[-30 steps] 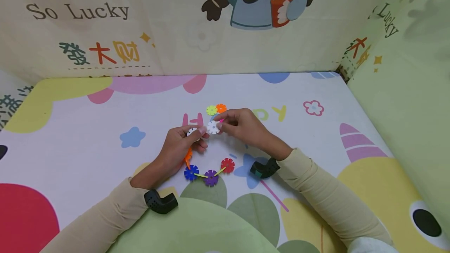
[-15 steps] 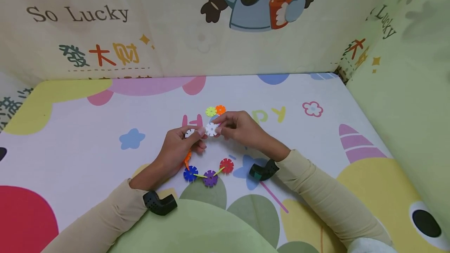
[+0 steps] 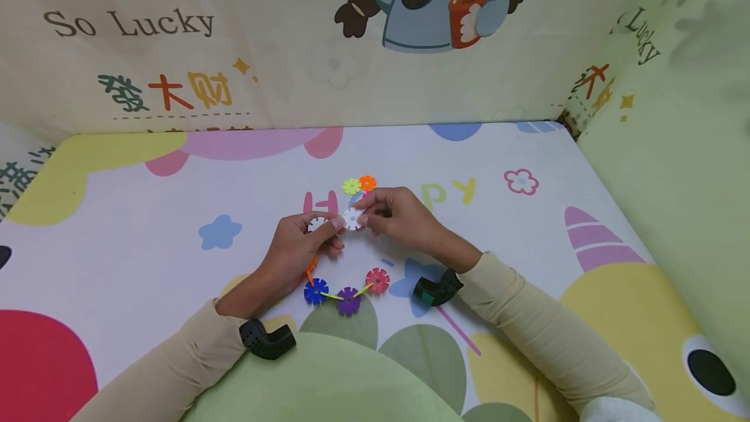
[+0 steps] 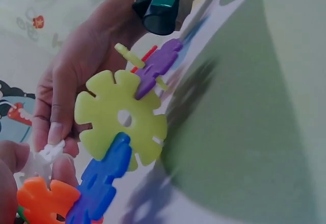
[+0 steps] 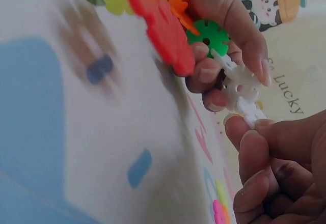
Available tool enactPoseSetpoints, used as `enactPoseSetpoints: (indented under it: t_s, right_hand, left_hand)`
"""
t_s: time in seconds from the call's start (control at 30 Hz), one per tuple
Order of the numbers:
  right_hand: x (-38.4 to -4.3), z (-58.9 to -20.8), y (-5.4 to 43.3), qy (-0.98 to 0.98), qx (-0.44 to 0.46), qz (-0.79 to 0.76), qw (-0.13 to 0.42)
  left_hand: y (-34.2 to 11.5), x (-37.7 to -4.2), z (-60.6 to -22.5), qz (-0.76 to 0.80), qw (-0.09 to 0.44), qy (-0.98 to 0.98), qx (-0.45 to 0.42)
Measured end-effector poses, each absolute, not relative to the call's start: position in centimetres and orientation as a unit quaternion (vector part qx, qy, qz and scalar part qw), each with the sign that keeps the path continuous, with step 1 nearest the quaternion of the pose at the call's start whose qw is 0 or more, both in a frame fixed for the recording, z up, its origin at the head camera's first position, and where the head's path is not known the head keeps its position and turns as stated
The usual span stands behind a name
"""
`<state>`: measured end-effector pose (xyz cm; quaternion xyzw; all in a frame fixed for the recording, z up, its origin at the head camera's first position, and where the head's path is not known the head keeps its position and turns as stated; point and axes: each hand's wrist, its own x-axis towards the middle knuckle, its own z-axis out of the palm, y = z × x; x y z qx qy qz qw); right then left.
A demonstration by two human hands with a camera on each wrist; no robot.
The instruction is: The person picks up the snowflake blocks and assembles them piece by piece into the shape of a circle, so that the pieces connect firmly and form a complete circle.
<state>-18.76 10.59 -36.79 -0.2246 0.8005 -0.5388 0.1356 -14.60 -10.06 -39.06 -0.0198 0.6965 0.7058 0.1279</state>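
Observation:
A white notched disc (image 3: pixel 353 218) is pinched between the thumb and fingers of my right hand (image 3: pixel 401 217). My left hand (image 3: pixel 300 246) grips another white disc (image 5: pixel 240 87) at the end of a linked chain of coloured notched discs. In the right wrist view the two white pieces meet edge to edge, the right one (image 5: pixel 250 114) at an angle. The chain hangs below my left hand: a green disc (image 5: pixel 210 38), an orange one (image 4: pixel 43 201), a blue one (image 3: pixel 316 292), a yellow one (image 4: pixel 114 117), a purple one (image 3: pixel 348 301) and a red one (image 3: pixel 377 281).
Just beyond my hands a yellow-green disc (image 3: pixel 351 185), an orange disc (image 3: pixel 367 183) and a partly hidden pink piece (image 3: pixel 366 194) lie on the printed tabletop (image 3: pixel 263 181). A cloth backdrop (image 3: pixel 281 38) rises along the back edge, and a pale wall stands at the right.
Both hands stay together, with the right hand and its white disc slightly lower. The hanging chain has swung a little to the left and down.

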Motion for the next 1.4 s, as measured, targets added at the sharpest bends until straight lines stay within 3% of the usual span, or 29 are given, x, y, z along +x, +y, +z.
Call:
enactPoseSetpoints:
  t_s: [0.6,1.0,1.4]
  right_hand:
    - [-18.9,-36.8,10.6,0.802,-0.219,-0.535,0.149]
    - [-19.2,-36.6,10.9,0.824,-0.216,-0.506,0.137]
    - [-20.4,-35.6,12.9,0.889,-0.188,-0.413,0.056]
  left_hand:
    - [-9.9,-14.6,-39.1,0.703,0.126,0.700,-0.003]
    - [-10.0,-14.9,-38.6,0.683,0.193,0.704,0.032]
    - [-10.2,-15.1,-38.7,0.737,0.153,0.658,-0.027]
